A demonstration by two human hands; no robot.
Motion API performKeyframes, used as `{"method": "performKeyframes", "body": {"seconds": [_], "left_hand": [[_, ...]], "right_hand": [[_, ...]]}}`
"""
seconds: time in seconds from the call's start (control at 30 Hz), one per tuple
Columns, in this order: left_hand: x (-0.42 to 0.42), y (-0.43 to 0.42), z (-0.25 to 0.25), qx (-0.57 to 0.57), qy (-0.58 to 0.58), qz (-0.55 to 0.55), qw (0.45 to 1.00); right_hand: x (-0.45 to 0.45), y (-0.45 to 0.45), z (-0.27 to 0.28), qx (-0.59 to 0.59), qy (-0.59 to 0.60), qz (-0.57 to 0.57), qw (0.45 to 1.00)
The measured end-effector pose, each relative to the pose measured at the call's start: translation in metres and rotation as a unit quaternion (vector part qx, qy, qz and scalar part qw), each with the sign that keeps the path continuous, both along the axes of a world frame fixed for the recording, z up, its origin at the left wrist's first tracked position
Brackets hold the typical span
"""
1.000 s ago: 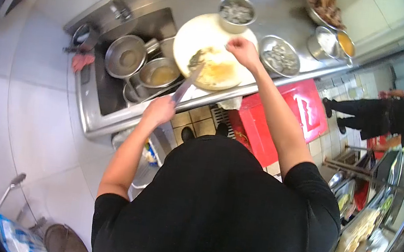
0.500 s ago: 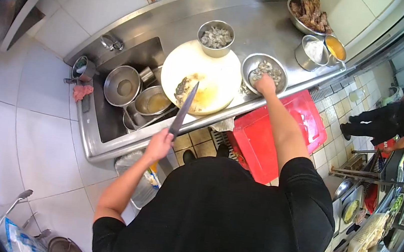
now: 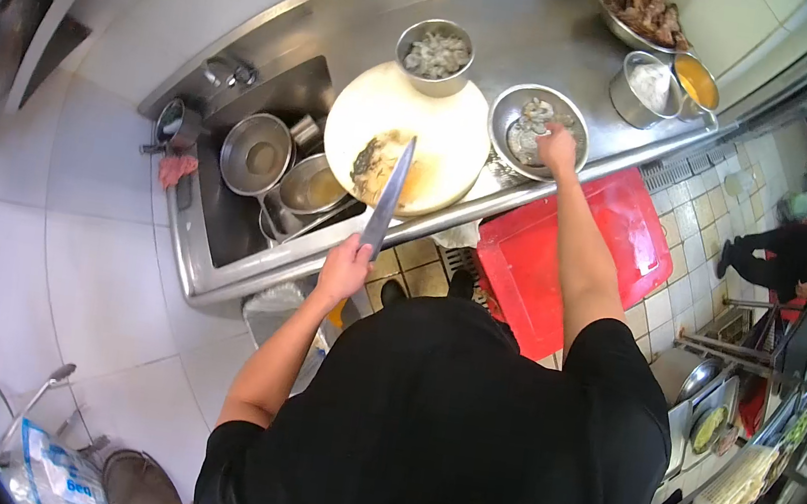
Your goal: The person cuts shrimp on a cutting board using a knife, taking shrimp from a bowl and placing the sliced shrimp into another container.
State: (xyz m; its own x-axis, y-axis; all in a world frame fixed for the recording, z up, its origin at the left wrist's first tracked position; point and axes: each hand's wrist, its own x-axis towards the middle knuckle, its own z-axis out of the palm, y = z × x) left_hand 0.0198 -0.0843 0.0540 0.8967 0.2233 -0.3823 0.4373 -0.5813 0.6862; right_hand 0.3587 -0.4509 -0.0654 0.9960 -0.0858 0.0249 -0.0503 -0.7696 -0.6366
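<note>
My left hand is closed round the handle of a large knife, whose blade points away over the round white cutting board. Dark scraps and brownish liquid lie on the board's near part. My right hand reaches into a metal bowl of grey shrimp, fingers bent at the shrimp; whether they pinch one is too small to tell. A metal pot filled with peeled-looking shrimp stands at the board's far edge.
Left of the board, a sink holds a strainer and pans. A pot of white stuff, a yellow-filled container and a bowl of browned meat stand right. Below are a red lid and, farther right, a person.
My right hand has gone from over the board to the shrimp bowl on the right and stays there. The knife has lifted off the scraps and points more away from me. The view has shifted.
</note>
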Motion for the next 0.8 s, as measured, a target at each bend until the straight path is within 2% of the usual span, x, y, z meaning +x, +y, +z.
{"method": "performKeyframes", "body": {"seconds": [0.03,0.07,0.1,0.17,0.23,0.27,0.3,0.37,0.47,0.5,0.57,0.6,0.67,0.7,0.77,0.8], "left_hand": [[0.003,-0.005,0.007,-0.008,0.014,0.002,1.0],[0.008,-0.009,0.012,-0.022,0.066,-0.002,0.998],[0.01,-0.011,0.0,-0.022,0.067,0.007,0.997],[0.013,-0.01,-0.03,0.031,0.049,-0.054,0.997],[0.018,-0.009,-0.014,0.033,0.085,-0.049,0.995],[0.018,-0.004,-0.01,0.089,0.073,-0.055,0.992],[0.021,0.002,-0.008,0.145,0.061,-0.061,0.986],[0.027,0.026,-0.022,0.153,0.052,-0.042,0.986],[0.038,0.047,-0.018,0.093,0.081,0.017,0.992],[0.037,0.051,-0.016,0.082,0.065,0.018,0.994],[0.033,0.055,-0.018,0.065,0.045,0.024,0.997],[0.024,0.049,-0.022,-0.01,0.055,0.043,0.998],[0.003,0.041,-0.042,-0.194,0.091,0.077,0.974],[-0.005,0.04,-0.055,-0.249,0.125,0.072,0.958],[-0.015,0.037,-0.068,-0.35,0.122,0.101,0.924],[-0.014,0.039,-0.074,-0.353,0.122,0.101,0.922]], "right_hand": [[0.013,0.001,-0.005,0.007,0.016,0.012,1.0],[0.007,0.01,0.02,0.007,0.027,0.036,0.999],[0.0,0.026,0.048,0.007,0.029,0.044,0.999],[-0.016,0.062,0.095,0.068,0.031,0.161,0.984],[-0.034,0.105,0.122,0.115,0.087,0.245,0.959],[-0.047,0.127,0.137,0.097,0.11,0.293,0.945],[-0.058,0.148,0.147,0.079,0.132,0.339,0.928],[-0.07,0.19,0.122,0.065,0.165,0.427,0.887],[-0.109,0.226,0.089,-0.127,0.111,0.386,0.907],[-0.12,0.225,0.082,-0.13,0.112,0.388,0.906],[-0.138,0.214,0.077,-0.084,0.015,0.308,0.948],[-0.147,0.209,0.076,-0.057,-0.019,0.285,0.957],[-0.149,0.202,0.066,-0.059,-0.012,0.289,0.955],[-0.149,0.2,0.061,-0.055,-0.01,0.289,0.956],[-0.152,0.2,0.058,-0.045,-0.028,0.302,0.952],[-0.153,0.201,0.056,-0.03,-0.047,0.313,0.948]]}}
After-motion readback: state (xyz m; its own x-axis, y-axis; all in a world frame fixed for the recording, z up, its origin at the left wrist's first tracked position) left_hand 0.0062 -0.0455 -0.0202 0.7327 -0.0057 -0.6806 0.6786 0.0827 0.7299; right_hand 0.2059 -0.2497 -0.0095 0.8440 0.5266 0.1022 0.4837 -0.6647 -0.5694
